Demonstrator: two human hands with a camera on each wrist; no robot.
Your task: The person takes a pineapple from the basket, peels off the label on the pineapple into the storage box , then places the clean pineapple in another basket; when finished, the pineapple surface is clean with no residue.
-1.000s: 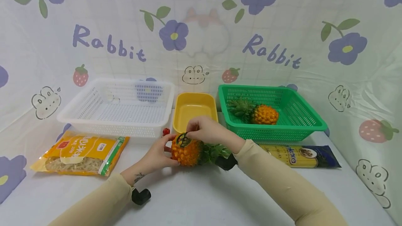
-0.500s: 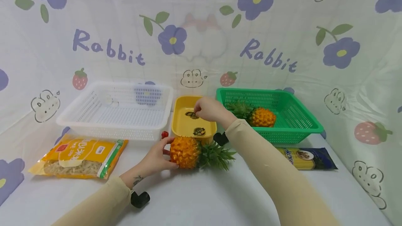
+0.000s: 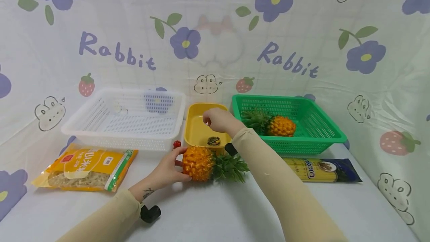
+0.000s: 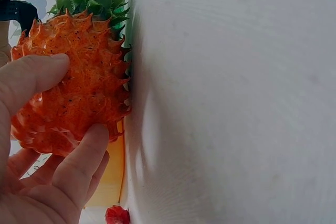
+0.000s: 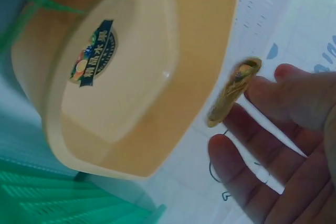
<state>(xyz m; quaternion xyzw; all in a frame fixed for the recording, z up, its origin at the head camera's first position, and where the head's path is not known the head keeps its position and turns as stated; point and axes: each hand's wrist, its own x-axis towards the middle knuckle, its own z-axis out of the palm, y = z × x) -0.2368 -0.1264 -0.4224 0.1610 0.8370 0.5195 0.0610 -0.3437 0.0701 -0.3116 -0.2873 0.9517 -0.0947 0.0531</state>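
My left hand [image 3: 171,169] holds a small orange pineapple [image 3: 197,163] lying on its side on the table, its green crown pointing right. In the left wrist view, thumb and fingers curve round the base end of the spiny fruit. Over the yellow tub [image 3: 193,122], my right hand [image 3: 220,120] pinches an oval label [image 5: 233,93] between thumb and finger, seen nearly edge-on in the right wrist view. A second label [image 3: 214,141], dark with fruit pictures, is stuck inside the tub near its front.
A white basket [image 3: 124,137] stands left of the tub. The green basket [image 3: 289,146] at right contains another pineapple [image 3: 282,126]. An orange food bag [image 3: 87,169] and a spaghetti packet [image 3: 322,170] lie on either side. A small red object [image 3: 177,144] sits behind the left hand.
My right hand has peeled the label from the pineapple and carried it up over the tub, lately shifting slightly left. The left hand keeps its hold on the pineapple.
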